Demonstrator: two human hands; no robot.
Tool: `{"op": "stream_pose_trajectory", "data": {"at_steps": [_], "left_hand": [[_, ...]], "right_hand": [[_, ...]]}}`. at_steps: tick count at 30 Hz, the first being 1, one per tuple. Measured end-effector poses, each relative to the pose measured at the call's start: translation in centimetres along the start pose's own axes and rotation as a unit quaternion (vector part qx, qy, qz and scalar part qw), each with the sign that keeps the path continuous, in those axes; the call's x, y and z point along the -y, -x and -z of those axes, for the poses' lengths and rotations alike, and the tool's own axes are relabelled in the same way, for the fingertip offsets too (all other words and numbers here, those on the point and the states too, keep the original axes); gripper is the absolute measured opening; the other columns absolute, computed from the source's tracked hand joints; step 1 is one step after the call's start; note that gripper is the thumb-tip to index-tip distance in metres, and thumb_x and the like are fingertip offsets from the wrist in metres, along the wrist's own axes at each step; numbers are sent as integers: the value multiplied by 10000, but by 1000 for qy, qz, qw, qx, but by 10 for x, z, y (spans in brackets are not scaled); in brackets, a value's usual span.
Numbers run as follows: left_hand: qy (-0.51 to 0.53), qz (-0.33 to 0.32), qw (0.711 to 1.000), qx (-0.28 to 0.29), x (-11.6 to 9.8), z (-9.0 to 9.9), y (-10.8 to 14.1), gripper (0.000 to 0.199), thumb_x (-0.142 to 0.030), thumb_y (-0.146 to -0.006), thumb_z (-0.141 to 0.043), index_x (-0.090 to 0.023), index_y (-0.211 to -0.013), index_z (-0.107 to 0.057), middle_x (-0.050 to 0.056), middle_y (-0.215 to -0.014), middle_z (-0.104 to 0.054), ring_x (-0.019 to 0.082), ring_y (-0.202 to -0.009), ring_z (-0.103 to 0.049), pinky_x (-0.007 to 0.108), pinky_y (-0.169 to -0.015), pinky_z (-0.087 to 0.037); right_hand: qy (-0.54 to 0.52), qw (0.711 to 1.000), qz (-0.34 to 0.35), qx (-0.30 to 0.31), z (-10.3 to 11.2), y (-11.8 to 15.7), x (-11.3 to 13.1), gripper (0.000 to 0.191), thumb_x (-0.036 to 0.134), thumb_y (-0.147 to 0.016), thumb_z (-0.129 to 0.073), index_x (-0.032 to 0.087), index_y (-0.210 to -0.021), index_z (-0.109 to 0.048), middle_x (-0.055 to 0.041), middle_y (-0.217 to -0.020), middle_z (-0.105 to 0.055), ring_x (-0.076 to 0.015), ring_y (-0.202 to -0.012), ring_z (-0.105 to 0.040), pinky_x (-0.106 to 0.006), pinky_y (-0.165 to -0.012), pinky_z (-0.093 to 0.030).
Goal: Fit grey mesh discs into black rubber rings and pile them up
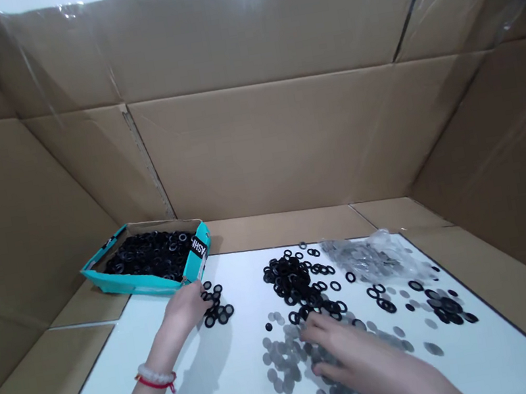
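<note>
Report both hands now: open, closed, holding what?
Left hand: curled, fingertips at the black rings; cannot tell if holding any.
Right hand: curled over the grey discs; cannot tell if holding any.

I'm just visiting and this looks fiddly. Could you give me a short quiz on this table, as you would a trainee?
1. Which hand is nearer the teal-edged cardboard tray?
2. True or false: the right hand is over the grey discs.
3. What fills the tray: A) grey discs, B) black rings, C) a clear plastic bag?

Key: 1 left hand; 2 true; 3 B.
</note>
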State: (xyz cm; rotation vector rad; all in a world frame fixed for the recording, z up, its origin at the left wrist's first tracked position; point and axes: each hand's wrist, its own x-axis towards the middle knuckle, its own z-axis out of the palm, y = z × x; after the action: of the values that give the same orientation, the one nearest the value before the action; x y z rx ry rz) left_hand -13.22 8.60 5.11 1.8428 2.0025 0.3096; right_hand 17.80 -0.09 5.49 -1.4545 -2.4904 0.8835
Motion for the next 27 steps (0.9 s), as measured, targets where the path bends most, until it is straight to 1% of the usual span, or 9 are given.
{"op": "stream_pose_trajectory", "data": {"at_steps": [2,5,9,11,13,16,20,24,27], "left_hand": [[-41,8,998,-36,-7,-8,6,146,-122,-711,-591,-158,-849,-627,118,-748,-677,296,-793,-643,320,-664,-408],[-64,-41,995,-61,-34,-29,10,193,-140,-810,-504,-121,-968,-614,181,-926,-654,308,-902,-631,365,-767,-420],[-32,-162,985,-41,-71,-68,-5,219,-212,-851,-516,-149,-1032,-623,134,-1063,-615,264,-1020,-578,339,-901,-404],[-11,-197,980,-41,-79,-82,-16,225,-221,-849,-534,-140,-1036,-629,134,-1078,-600,261,-1069,-540,335,-937,-391],[11,-217,975,-45,-80,-91,-25,221,-208,-842,-539,-130,-1023,-640,136,-1064,-596,261,-1068,-526,340,-942,-389],[48,-227,971,-53,-73,-93,-32,183,-188,-832,-532,-132,-945,-664,131,-1013,-603,266,-1038,-528,358,-926,-395],[112,-214,969,-49,-64,-90,-32,156,-131,-772,-549,-145,-866,-673,111,-924,-645,258,-957,-570,368,-880,-411],[205,-191,960,-8,-65,-87,-31,144,-132,-742,-554,-143,-837,-663,51,-730,-678,193,-707,-628,293,-686,-475],[277,-193,941,31,-75,-76,-26,70,-166,-718,-592,-136,-756,-643,38,-681,-685,171,-657,-642,257,-627,-489]], "right_hand": [[6,1000,-3,-12,-20,3,-2,360,159,-868,-499,227,-1210,-586,-122,-1235,-551,-302,-1085,-569,-365,-821,-484],[4,999,4,-34,-36,2,-6,388,97,-874,-431,226,-1200,-596,-123,-1250,-545,-289,-1094,-564,-350,-855,-473],[-21,998,12,-54,-40,-1,-10,341,67,-865,-428,231,-1093,-623,-86,-1123,-584,-255,-1045,-566,-322,-837,-468],[-35,997,11,-64,-38,-2,-10,319,69,-856,-450,231,-1074,-617,-74,-1070,-594,-251,-1019,-567,-327,-830,-463],[-55,996,14,-75,-35,0,-9,303,75,-852,-472,234,-1067,-614,-62,-1041,-601,-241,-987,-573,-328,-821,-461],[-103,991,22,-81,-28,1,-9,278,98,-856,-495,234,-1067,-614,-55,-1054,-601,-222,-991,-574,-310,-826,-462],[-175,981,29,-83,-19,-4,-14,261,110,-866,-484,229,-1059,-614,-49,-1050,-620,-203,-978,-594,-299,-833,-475],[-263,957,37,-119,-7,-28,-18,199,147,-854,-512,203,-1006,-629,-62,-962,-660,-201,-885,-634,-320,-785,-506],[-338,924,27,-179,6,-53,-18,188,208,-795,-601,192,-982,-603,-55,-900,-651,-185,-758,-646,-323,-718,-526]]}}
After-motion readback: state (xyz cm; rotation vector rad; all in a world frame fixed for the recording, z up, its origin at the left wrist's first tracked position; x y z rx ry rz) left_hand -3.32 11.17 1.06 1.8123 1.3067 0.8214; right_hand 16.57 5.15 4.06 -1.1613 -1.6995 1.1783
